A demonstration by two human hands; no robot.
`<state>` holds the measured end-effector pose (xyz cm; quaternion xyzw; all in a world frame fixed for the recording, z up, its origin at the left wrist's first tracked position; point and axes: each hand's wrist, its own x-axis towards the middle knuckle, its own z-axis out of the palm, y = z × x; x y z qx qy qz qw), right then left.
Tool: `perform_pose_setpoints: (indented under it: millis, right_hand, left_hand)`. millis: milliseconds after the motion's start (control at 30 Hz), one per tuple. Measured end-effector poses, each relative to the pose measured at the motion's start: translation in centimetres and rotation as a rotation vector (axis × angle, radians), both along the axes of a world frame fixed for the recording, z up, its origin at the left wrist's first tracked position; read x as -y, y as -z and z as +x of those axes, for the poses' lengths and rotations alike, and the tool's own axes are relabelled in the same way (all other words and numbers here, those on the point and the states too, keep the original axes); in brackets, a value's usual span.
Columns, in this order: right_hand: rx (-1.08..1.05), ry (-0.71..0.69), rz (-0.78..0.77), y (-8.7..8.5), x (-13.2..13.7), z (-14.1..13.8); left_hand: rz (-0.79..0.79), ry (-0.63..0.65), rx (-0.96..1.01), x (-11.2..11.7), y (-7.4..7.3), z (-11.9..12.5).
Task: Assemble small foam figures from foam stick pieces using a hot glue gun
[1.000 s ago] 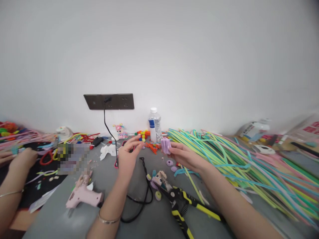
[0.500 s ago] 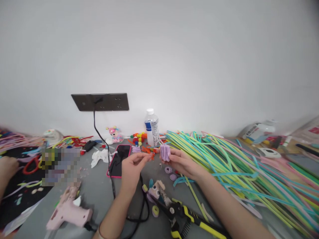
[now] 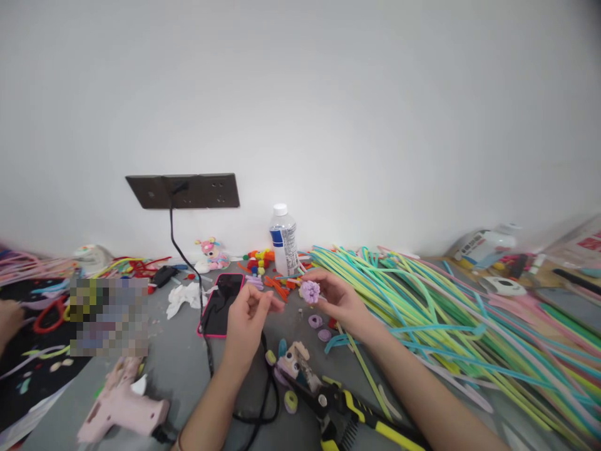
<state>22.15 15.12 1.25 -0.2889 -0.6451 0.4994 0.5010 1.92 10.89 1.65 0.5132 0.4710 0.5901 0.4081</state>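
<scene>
My right hand (image 3: 340, 297) pinches a small lilac bundle of folded pipe cleaner (image 3: 310, 292), its looped end turned toward me. To the left, my left hand (image 3: 251, 313) hovers with fingers loosely bent and slightly apart, and I see nothing in them. Orange pipe cleaner pieces (image 3: 278, 288) lie just beyond its fingertips. Below my right hand are lilac coiled rings (image 3: 315, 321). A small doll-like figure with big eyes (image 3: 292, 363) lies nearer to me, beside yellow-and-black pliers (image 3: 323, 399).
A pink-edged phone (image 3: 223, 307), a pink glue gun (image 3: 124, 407) and a black cable (image 3: 210, 351) lie on the left. Behind stands a bottle (image 3: 284, 244). Long pipe cleaners (image 3: 422, 313) cover the right. Another person's hand (image 3: 9, 319) is at far left.
My left hand has drawn slightly back from the lilac bundle, and the orange piece at its fingertips no longer shows there. The bundle has tilted, so its end now faces me.
</scene>
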Motion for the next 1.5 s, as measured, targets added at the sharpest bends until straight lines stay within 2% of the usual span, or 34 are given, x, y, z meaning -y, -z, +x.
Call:
perform_pose_setpoints:
  millis: [100, 233, 300, 400, 467, 533, 633, 767, 867, 1000, 1100, 1200, 1267, 1367, 1500]
  right_hand:
    - [0.022, 0.011, 0.058, 0.1, 0.0, 0.1]
    - [0.044, 0.009, 0.066, 0.4, -0.1, 0.2]
    - [0.062, 0.024, 0.057, 0.4, 0.0, 0.2]
    - [0.083, 0.042, 0.062, 0.3, 0.0, 0.2]
    - [0.108, 0.051, 0.073, 0.3, 0.0, 0.1]
    - [0.147, 0.059, 0.083, 0.2, 0.2, 0.0]
    - [0.169, 0.022, 0.073, 0.3, 0.5, -0.1]
    - [0.190, -0.053, 0.070, 0.5, 0.9, -0.3]
    - [0.222, -0.106, 0.095, 0.4, 1.1, -0.3]
    - [0.244, -0.139, 0.080, -0.2, 1.3, 0.0]
    - [0.197, -0.084, 0.042, -0.9, 1.0, 0.7]
    - [0.145, 0.009, 0.029, -1.8, 0.4, 1.3]
    - [0.125, 0.070, 0.043, -2.5, 0.3, 1.1]
    - [0.139, 0.056, 0.054, -4.1, 1.5, -0.7]
    - [0.238, -0.167, 0.037, -6.3, 5.5, -5.6]
  left_hand:
    - [0.042, 0.005, -0.033, 0.2, -0.4, -0.1]
    - [0.095, -0.021, -0.210, 0.3, -0.5, -0.4]
    - [0.089, -0.035, -0.207, 0.0, 0.0, -0.5]
    - [0.115, -0.130, -0.141, -0.5, 0.9, -0.6]
    - [0.163, -0.169, -0.170, -0.7, 1.4, -0.7]
    - [0.225, -0.119, -0.273, -0.6, 1.4, -0.7]
    - [0.317, 0.048, -0.437, 0.0, 1.0, -0.6]
    - [0.367, 0.170, -0.496, 0.4, 0.4, -0.3]
    - [0.398, 0.152, -0.455, 0.2, 0.2, -0.2]
    - [0.423, 0.055, -0.359, 0.4, -0.8, -0.7]
    - [0.366, -0.113, -0.189, 1.6, -2.3, -2.1]
    - [0.262, -0.311, 0.012, 3.3, -3.5, -4.5]
    - [0.217, -0.375, 0.110, 4.3, -3.7, -6.1]
    - [0.121, -0.336, 0.236, 5.4, -3.6, -7.5]
    - [-0.043, -0.261, 0.302, 6.5, -3.2, -7.4]
